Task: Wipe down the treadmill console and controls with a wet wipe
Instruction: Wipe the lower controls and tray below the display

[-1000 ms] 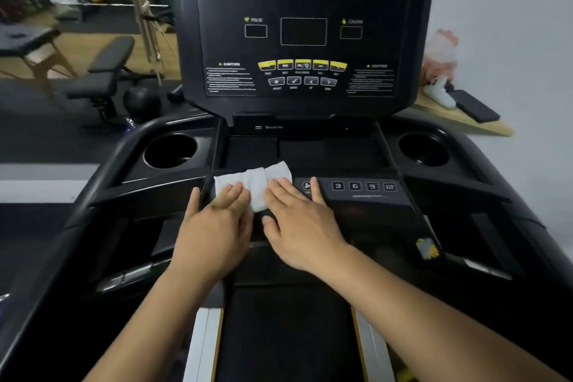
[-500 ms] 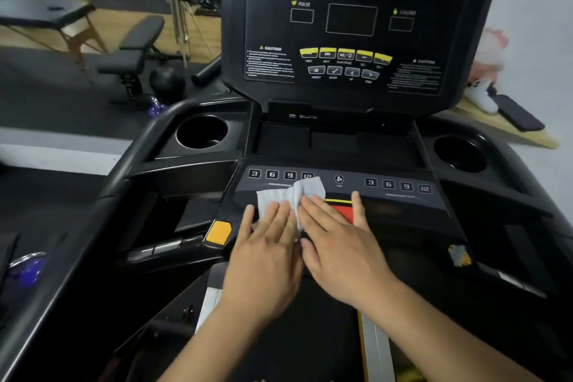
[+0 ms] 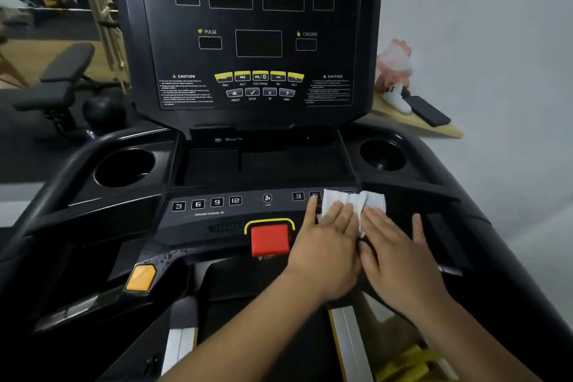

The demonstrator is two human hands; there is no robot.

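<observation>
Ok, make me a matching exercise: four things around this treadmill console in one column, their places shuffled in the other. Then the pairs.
1. wet wipe
2. red button
3. orange button
4. phone

A. on the wooden shelf, right of the console
B. pressed under the left hand and right hand
C. middle of the control panel, in a yellow surround
D. low on the left, below the control panel

Pairs: 1-B, 2-C, 3-D, 4-A.
</observation>
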